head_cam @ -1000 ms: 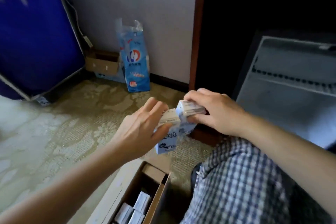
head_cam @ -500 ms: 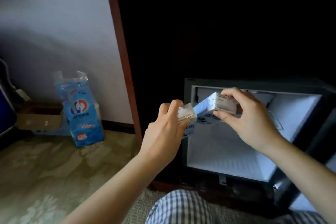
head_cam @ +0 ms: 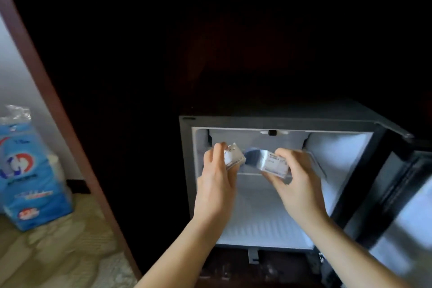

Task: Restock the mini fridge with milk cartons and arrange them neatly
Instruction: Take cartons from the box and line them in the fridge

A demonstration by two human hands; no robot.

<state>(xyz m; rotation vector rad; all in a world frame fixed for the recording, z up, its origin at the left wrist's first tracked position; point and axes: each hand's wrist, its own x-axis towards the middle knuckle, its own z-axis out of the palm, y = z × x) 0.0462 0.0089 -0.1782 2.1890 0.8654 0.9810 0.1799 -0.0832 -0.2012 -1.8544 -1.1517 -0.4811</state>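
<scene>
Both hands have pushed farther forward since half a second ago, carrying their cartons from the fridge's mouth into its upper part, and the view has closed in on the cabinet. The left hand [head_cam: 216,184] pinches one small milk carton [head_cam: 234,159] between thumb and curled fingers, its grip closed on the carton's near end. The right hand [head_cam: 298,186] has its grip wrapped the same way round a second milk carton [head_cam: 275,165], which is tilted with a printed face toward the camera. The two cartons are a little apart, held in the air before the far wall of the mini fridge [head_cam: 185,182], at about the level of a thin inner shelf [head_cam: 251,173]; blur makes it hard to tell whether either touches that shelf yet. The door [head_cam: 397,229] stands swung open at the right. No carton shows on the fridge's white floor, so I judge the restocking barely begun: these look like the first two to go in. Setting them down, fetching more and lining them all up neatly are left. Far to the left a blue plastic pack [head_cam: 25,175] stands on the patterned carpet [head_cam: 58,252] by the wall.
</scene>
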